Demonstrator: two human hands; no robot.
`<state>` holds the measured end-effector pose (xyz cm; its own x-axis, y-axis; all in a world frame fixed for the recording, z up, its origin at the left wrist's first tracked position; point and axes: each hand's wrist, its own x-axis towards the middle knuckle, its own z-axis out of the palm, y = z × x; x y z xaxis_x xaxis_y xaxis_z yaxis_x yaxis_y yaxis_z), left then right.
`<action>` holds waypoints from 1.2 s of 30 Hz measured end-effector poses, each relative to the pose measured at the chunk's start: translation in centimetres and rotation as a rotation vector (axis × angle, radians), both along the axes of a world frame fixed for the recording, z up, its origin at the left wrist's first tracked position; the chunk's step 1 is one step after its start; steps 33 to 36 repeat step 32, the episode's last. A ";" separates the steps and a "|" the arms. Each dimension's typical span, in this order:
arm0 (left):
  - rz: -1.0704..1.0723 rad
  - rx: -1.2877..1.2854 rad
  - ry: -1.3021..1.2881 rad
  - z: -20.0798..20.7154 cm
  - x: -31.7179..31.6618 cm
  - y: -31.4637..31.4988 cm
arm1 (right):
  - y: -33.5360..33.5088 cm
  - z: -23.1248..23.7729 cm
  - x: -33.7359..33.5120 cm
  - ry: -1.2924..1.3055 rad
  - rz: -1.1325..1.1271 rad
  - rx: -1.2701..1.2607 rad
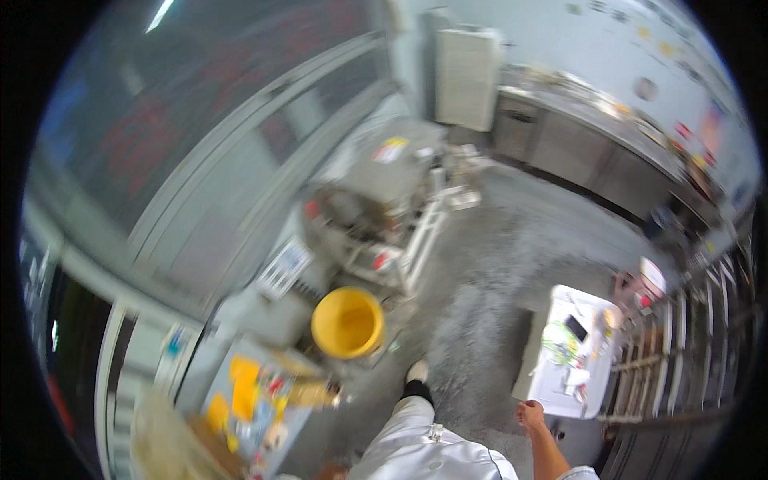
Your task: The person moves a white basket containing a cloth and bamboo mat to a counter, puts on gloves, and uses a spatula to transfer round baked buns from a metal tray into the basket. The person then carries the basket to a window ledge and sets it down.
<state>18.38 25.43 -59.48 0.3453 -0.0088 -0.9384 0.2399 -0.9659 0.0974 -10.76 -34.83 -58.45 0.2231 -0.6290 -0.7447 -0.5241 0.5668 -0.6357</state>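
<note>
My right hand (pixel 530 414) hangs near the corner of a white table (pixel 588 404), its fingers curled in and no object visible in them. On that table lie a black phone (pixel 575 327), a green and white bag (pixel 560 344) and a crumpled white piece (pixel 575 379). Of my left hand (pixel 332 471) only a blurred patch shows at the lower edge, so its fingers cannot be read. Closest to it is a low table (pixel 292 428) with yellow pieces (pixel 243 386) and small mixed items. My foot (pixel 418 371) is stretched forward on the floor.
A yellow bucket (pixel 349 322) stands on the grey floor (pixel 480 264) at left, before a machine on a white frame (pixel 424 248). Steel cabinets (pixel 572 148) line the far wall. A metal rack (pixel 680 352) rises at right, beside a pinkish stool (pixel 632 288).
</note>
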 end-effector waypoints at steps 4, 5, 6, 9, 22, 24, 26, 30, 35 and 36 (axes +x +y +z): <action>0.035 -0.099 -0.018 0.8 8.4 -12.2 | -3.6 -1.6 -7.8 0.297 -0.233 -0.012; 0.025 -0.132 -0.025 1.2 10.6 -15.7 | -3.8 -1.4 -9.3 0.338 -0.335 0.023; 0.009 -0.172 -0.025 1.2 12.7 -19.6 | -4.5 -0.1 -12.3 0.422 -0.443 0.053; -0.005 -0.279 -0.060 1.3 20.9 -30.3 | -5.2 0.5 -11.6 0.363 -0.465 0.053; -0.348 -0.577 -0.362 3.4 43.6 -71.7 | -28.0 -6.8 9.3 0.250 -0.165 0.207; -0.400 -0.445 -0.239 4.5 41.0 -78.3 | -35.5 -7.2 7.9 0.076 -0.370 0.188; -0.398 -0.372 -0.161 5.3 38.8 -86.2 | -44.2 -6.4 5.8 -0.004 -0.525 0.163; -0.616 -0.376 -0.127 5.4 38.5 -96.8 | -57.7 -3.4 2.9 -0.068 -0.580 0.131; -0.607 -0.360 -0.117 4.4 38.8 -101.8 | -62.8 -2.8 2.4 -0.013 -0.658 0.125; -0.607 -0.360 -0.117 4.4 38.8 -101.8 | -62.8 -2.8 2.4 -0.013 -0.658 0.125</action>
